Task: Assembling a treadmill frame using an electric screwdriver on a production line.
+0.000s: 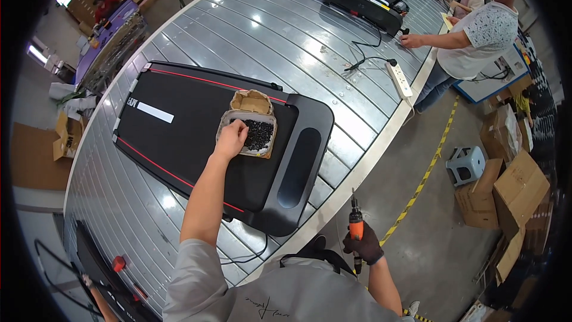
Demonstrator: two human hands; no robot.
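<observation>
My left hand (pixel 230 138) reaches into an open cardboard box (pixel 227 118) full of small black screws (pixel 260 134), fingers curled among them. The box sits on a flat black treadmill (pixel 179 143) with red side stripes, lying on a metal slatted conveyor (pixel 280 42). My right hand (pixel 365 243), in a dark glove, hangs off the conveyor's edge over the floor. It grips an orange and black electric screwdriver (pixel 356 226), bit pointing up.
A second opened box flap (pixel 251 102) lies behind the screw box. Another black treadmill (pixel 363 6) lies farther along, where a person (pixel 476 36) stands by a white power strip (pixel 399 79). Cardboard boxes (pixel 512 191) and a plastic stool (pixel 466 164) stand on the floor.
</observation>
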